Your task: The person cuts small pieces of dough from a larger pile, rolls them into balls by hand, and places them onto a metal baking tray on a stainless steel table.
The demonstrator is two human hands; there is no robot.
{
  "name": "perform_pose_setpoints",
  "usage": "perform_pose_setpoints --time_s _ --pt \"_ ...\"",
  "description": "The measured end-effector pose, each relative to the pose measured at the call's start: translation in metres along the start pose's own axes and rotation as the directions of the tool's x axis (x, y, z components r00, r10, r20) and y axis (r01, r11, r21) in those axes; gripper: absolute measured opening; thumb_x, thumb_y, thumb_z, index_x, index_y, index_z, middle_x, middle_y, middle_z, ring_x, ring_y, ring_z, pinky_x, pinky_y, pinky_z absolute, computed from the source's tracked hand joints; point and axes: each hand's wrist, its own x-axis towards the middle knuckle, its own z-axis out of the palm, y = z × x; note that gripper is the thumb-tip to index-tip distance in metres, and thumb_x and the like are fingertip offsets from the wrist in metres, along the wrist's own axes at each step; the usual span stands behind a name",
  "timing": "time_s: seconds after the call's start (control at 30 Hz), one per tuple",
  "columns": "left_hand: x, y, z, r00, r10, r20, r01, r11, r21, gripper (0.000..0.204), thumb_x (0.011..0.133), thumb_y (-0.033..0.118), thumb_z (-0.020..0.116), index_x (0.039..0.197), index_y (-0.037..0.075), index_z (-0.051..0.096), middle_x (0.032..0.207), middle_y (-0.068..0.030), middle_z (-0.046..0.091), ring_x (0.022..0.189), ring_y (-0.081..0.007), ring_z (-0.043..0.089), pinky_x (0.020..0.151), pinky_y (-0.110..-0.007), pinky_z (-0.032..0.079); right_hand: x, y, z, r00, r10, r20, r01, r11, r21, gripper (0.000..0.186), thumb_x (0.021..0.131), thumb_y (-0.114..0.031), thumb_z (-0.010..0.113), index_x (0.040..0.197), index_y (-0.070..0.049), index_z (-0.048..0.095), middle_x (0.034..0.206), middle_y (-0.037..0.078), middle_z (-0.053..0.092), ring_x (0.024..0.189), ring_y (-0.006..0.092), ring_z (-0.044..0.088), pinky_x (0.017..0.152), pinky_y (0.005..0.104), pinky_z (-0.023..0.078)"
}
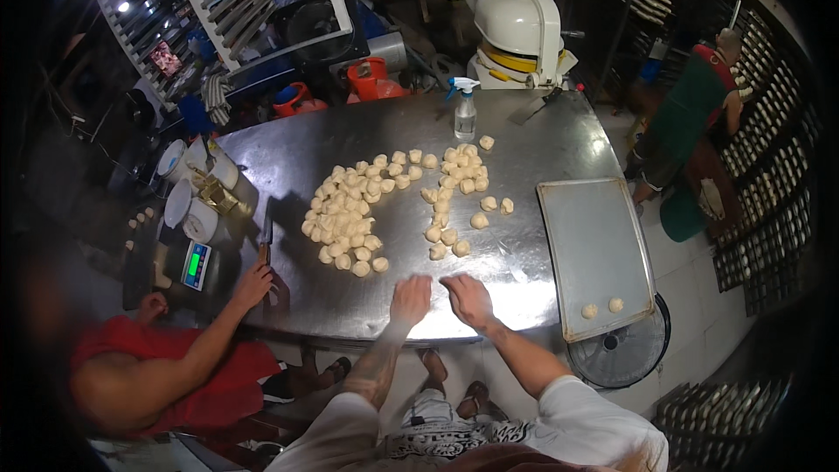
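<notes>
My left hand [411,299] is low over the near edge of the steel table [402,315], its fingers curled under. Close to its right, my right hand [469,299] has its fingers bent down and pointing toward the left one. Whatever may lie beneath either hand is hidden. Beyond my left hand spreads a large heap of pale dough pieces [343,214]. A smaller cluster of dough pieces [450,182] runs toward my right hand. To the right, a metal baking tray [594,240] bears two dough balls [603,307] near its close end.
At left, a person in red [157,371] holds a knife [266,232] beside a digital scale [196,264] and tubs [201,220]. A spray bottle [465,115] and a white dough mixer [520,26] stand farther back. Another person [695,109] is by racks at right.
</notes>
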Motion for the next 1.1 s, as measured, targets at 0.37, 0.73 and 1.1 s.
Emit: perform_pose_setpoints --time_s 0.37,0.73,1.1 --pt "0.025 0.005 -0.021 0.986 -0.035 0.160 0.027 0.998 0.052 0.029 0.092 0.006 0.061 0.119 0.003 0.072 0.120 -0.0074 0.071 0.115 -0.0269 0.065 0.096 -0.042 0.054 0.014 -0.005 0.001 0.998 -0.036 0.048 0.034 0.998 0.053 0.030 0.095 -0.007 0.069 0.124 -0.013 0.073 0.110 0.013 0.069 0.104 0.0352 0.067 0.091 0.0461 0.054" --pt "0.022 -0.007 -0.014 0.997 0.030 0.078 -0.033 0.999 0.034 0.028 0.092 0.007 0.062 0.118 0.004 0.070 0.118 -0.0099 0.068 0.114 -0.0301 0.064 0.093 -0.044 0.052 0.031 0.003 0.003 0.995 -0.092 0.034 0.093 0.996 -0.008 0.020 0.097 -0.010 0.068 0.116 -0.013 0.072 0.107 0.015 0.066 0.105 0.0360 0.064 0.087 0.0457 0.053" --pt "0.030 -0.004 -0.020 0.995 -0.015 -0.095 0.011 0.999 -0.042 0.025 0.095 0.003 0.061 0.119 0.005 0.068 0.112 -0.0166 0.068 0.108 -0.0410 0.067 0.097 -0.052 0.051 0.024 0.014 -0.019 0.948 -0.315 0.039 0.318 0.940 -0.122 0.029 0.088 -0.003 0.070 0.116 -0.012 0.075 0.110 0.010 0.067 0.104 0.0356 0.066 0.088 0.0459 0.055"
